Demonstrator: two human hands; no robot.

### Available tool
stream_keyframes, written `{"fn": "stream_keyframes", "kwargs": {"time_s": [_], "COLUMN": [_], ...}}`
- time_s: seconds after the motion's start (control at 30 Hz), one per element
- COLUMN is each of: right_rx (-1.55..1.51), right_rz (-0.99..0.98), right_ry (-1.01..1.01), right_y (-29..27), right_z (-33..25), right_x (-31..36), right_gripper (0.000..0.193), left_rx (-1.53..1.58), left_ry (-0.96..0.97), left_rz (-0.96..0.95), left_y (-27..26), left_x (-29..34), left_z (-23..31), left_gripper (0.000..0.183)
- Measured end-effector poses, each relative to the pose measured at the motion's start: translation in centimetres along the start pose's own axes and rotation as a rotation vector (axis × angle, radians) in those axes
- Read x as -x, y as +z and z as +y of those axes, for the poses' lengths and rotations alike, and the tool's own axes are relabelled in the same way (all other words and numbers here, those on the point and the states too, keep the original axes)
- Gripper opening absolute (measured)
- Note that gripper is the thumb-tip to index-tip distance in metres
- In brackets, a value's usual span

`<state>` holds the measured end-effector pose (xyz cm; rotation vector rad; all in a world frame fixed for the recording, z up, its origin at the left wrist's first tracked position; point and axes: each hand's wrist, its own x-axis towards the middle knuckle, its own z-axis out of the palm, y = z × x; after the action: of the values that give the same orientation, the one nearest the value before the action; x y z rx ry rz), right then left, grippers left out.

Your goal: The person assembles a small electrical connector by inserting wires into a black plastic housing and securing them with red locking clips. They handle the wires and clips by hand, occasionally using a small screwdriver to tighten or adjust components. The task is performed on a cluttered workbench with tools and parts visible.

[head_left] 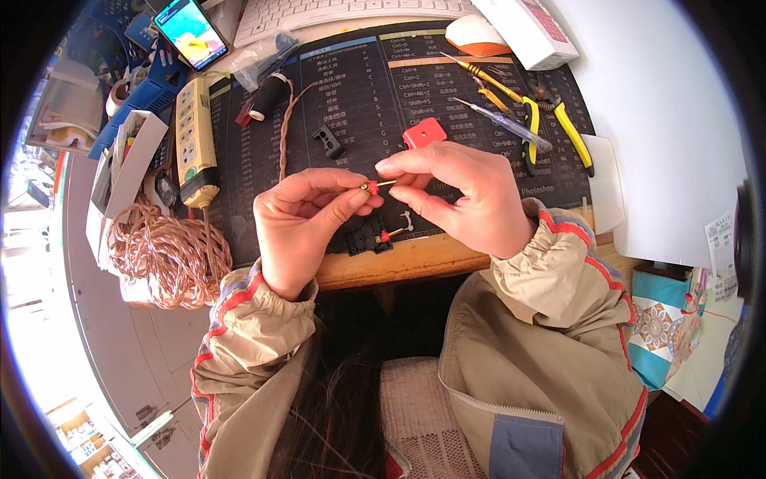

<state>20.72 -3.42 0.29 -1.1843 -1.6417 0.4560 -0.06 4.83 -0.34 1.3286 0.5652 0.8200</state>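
My left hand point(303, 219) pinches a small red piece with a brass pin point(385, 184) between thumb and forefinger, the pin pointing right. Around the pin's free end, the thumb and forefinger of my right hand point(463, 188) are apart; I see a gap on either side of it. Below on the mat lies a similar red piece with a brass pin point(388, 236), beside black plastic parts point(361, 239) and a small whitish piece point(409, 221). Beyond my hands are a black plastic housing point(327, 142) and a red block point(424, 133).
A twisted cable point(286, 132) runs toward my left hand. Left stand a power strip point(195, 136), a coil of cable point(167, 255) and a phone point(191, 33). Right are screwdrivers point(507, 126) and yellow-handled pliers point(573, 140); a mouse point(476, 36) and keyboard point(335, 12) lie far back.
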Motion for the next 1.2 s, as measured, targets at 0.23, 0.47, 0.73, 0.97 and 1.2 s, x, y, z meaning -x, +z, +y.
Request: {"fn": "stream_keyframes", "kwargs": {"time_s": [0.23, 0.47, 0.73, 0.97, 1.2], "right_rx": [0.114, 0.158, 0.212, 0.008, 0.016], "right_rz": [0.019, 0.074, 0.1, 0.059, 0.051], "right_ry": [-0.133, -0.229, -0.294, 0.023, -0.024], "right_y": [-0.2, 0.4, -0.1, 0.0, 0.2], "right_z": [0.3, 0.8, 0.3, -0.2, 0.0], "right_x": [0.0, 0.0, 0.0, 0.2, 0.2], "right_gripper": [0.025, 0.02, 0.022, 0.015, 0.016], "left_rx": [0.021, 0.018, 0.123, 0.081, -0.041], "left_ry": [0.0, -0.053, -0.062, -0.013, 0.027], "left_rz": [-0.006, -0.019, -0.011, -0.008, 0.008], "left_y": [0.0, -0.2, -0.2, 0.0, 0.5], "left_x": [0.0, -0.2, -0.2, -0.1, 0.3], "left_z": [0.0, 0.0, -0.1, -0.1, 0.2], "left_gripper": [0.012, 0.012, 0.012, 0.012, 0.012]}}
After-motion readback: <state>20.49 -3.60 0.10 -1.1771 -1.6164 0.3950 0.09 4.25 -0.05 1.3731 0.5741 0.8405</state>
